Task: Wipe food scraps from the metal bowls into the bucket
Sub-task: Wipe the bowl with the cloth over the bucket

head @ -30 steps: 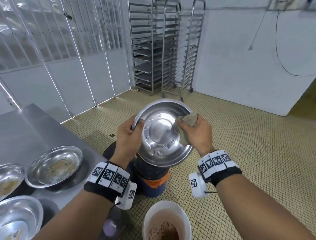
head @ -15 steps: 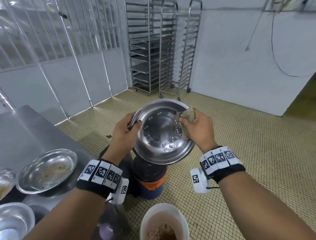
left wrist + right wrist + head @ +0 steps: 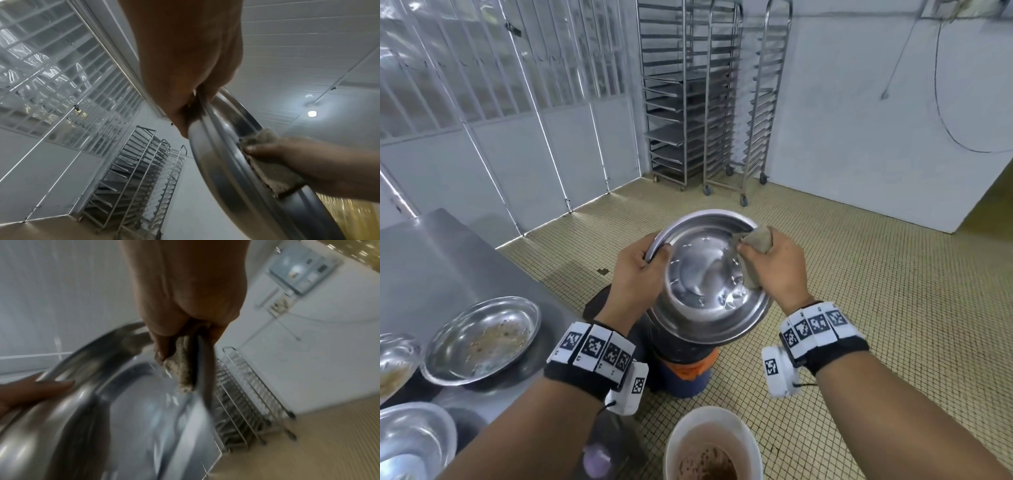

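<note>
Hands hold a shiny metal bowl (image 3: 709, 277) tilted up in the centre of the head view, its inside facing the camera. The left hand (image 3: 635, 281) grips the bowl's left rim, thumb hooked over the edge and fingers behind. The right hand (image 3: 774, 270) closes around a crumpled tan cloth (image 3: 755, 255) and presses it against the bowl's upper right rim and inner wall. The bowl's inside looks wiped, with only bright reflections and a few specks.

At the bottom centre of the frame stands a white bucket (image 3: 714, 445) holding brown scraps, below the held bowl and nearer the camera. Directly under the bowl sits a dark bin with an orange band (image 3: 681, 370) on the tiled floor (image 3: 893, 308).

At the lower left a steel table (image 3: 448, 267) carries more bowls: a soiled bowl (image 3: 482, 346) with brownish residue, another dirty one (image 3: 395, 359) cut by the left edge, and a third bowl (image 3: 414, 442) in the bottom left corner.

At the upper centre, tall metal tray racks (image 3: 709, 96) stand against a white wall.

In the left wrist view, fingers (image 3: 180, 123) wrap the rim (image 3: 216, 162), with the cloth (image 3: 267, 172) to the right. The right wrist view is blurred, showing the cloth (image 3: 183, 368) pinched against the rim.
</note>
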Tool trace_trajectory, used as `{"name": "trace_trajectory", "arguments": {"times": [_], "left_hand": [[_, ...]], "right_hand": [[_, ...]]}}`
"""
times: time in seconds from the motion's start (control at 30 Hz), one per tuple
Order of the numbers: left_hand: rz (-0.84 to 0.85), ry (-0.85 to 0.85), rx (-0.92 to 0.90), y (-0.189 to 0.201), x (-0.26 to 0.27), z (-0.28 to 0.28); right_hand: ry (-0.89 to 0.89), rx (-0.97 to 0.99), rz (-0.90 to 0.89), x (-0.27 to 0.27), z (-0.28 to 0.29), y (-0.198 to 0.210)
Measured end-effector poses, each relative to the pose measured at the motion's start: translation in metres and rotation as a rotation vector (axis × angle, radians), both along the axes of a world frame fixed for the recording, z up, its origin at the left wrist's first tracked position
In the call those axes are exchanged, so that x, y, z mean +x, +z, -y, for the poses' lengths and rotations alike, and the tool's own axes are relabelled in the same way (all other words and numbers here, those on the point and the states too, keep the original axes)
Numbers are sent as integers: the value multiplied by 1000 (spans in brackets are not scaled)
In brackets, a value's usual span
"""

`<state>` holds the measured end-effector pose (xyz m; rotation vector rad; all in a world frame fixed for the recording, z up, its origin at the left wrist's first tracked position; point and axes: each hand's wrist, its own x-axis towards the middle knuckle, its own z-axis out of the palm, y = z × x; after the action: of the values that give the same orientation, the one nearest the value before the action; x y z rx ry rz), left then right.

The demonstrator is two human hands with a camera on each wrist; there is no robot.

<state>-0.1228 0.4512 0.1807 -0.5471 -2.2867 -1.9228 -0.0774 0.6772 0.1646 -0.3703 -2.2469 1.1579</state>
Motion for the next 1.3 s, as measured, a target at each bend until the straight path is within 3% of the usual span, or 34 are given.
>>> {"name": "trace_trajectory", "arguments": {"times": [0.1,0.27,0.33,0.47,0.53,0.67,0.77,0.9,0.97,1.1,1.3], "left_hand": [[26,-17,15,0,0,-1],[-4,136,179,1,-7,4],[-10,125,136,-4,-3,5],[-18,44,11,-9,8,3],[-22,61,73,-7,9,-1],[-15,131,282,-5,9,-6],[-33,72,172,-14,6,-1],[-79,-58,-188,-10,-9,9],[-58,-86,-228,-3,-8,10],[32,5,6,-7,-4,8],[109,171,294,-24,3,2]], "right_hand": [[-6,123,-33,-5,-1,18],[-59,-229,6,4,15,-24],[-65,-254,49,6,17,-32],[-18,-127,-12,5,5,2],[-34,-108,-55,5,2,8],[-29,-354,11,7,11,-17],[-44,-296,28,11,5,-21],[79,22,74,17,6,-7],[108,117,51,17,9,-6],[-44,-109,-98,12,15,-18],[-113,-293,-32,10,24,-44]]}}
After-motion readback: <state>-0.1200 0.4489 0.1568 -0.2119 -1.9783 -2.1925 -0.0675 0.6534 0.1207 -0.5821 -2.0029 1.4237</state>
